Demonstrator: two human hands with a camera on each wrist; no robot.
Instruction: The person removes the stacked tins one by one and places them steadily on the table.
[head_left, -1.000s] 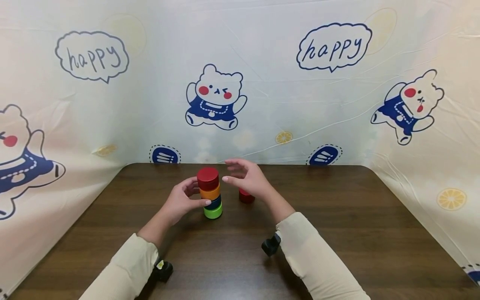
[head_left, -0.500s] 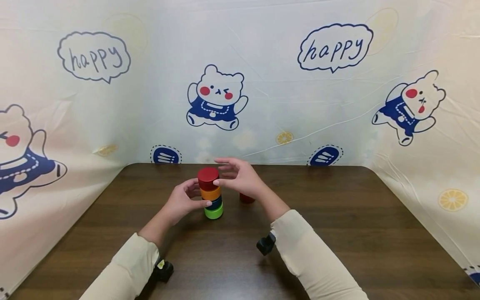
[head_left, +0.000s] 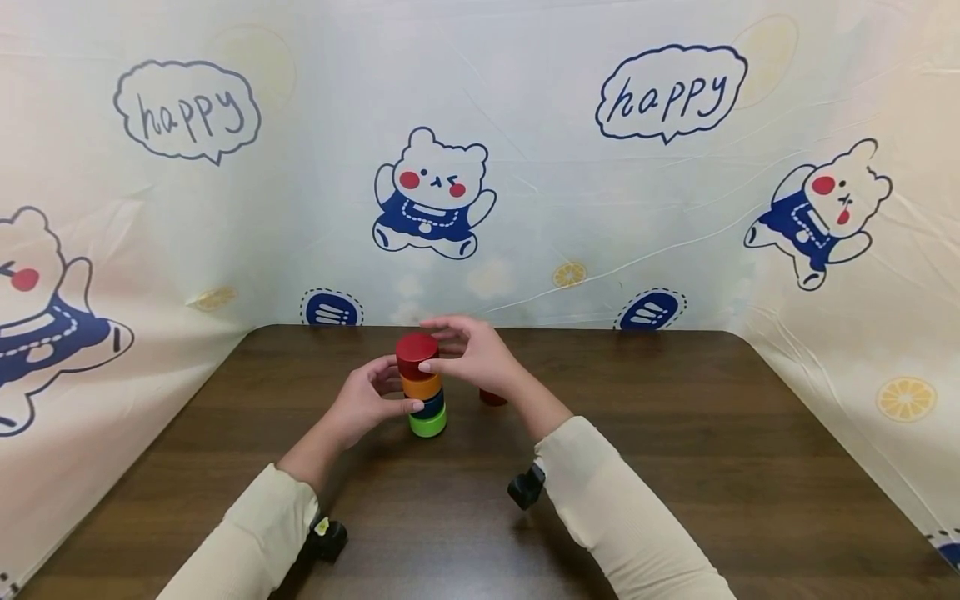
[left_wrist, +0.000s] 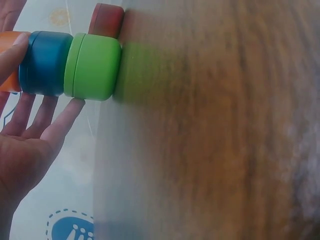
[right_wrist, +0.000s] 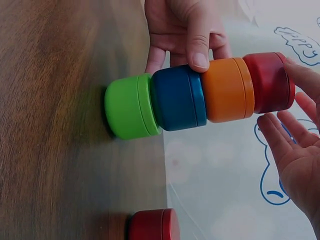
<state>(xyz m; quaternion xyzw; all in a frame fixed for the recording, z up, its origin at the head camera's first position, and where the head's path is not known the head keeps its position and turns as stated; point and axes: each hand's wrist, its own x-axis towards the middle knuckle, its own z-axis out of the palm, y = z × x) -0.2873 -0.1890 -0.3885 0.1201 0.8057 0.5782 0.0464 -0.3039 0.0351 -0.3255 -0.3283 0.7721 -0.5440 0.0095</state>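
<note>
Four small lidded tins stand in one upright stack on the table. From the bottom they are a green tin (head_left: 428, 422), a blue tin (right_wrist: 178, 98), an orange tin (right_wrist: 227, 90) and a red tin (head_left: 417, 353). My left hand (head_left: 360, 408) holds the stack from the left, thumb at the blue and orange tins, fingers behind. From the right, my right hand (head_left: 480, 358) pinches the top red tin, thumb in front and fingers behind. A second red tin (right_wrist: 153, 225) stands on the table to the right of the stack, partly hidden by the right hand in the head view.
The brown wooden table (head_left: 420, 517) spreads around the stack. A pale cloth (head_left: 540, 208) printed with bears and lettering hangs behind the table and along both sides. A black wrist camera (head_left: 327, 542) sits under the left cuff, another black camera (head_left: 527, 487) under the right.
My right hand has moved left from beside the stack to the top red tin, its thumb now on the tin's front. My left hand and the stack have stayed in place.
</note>
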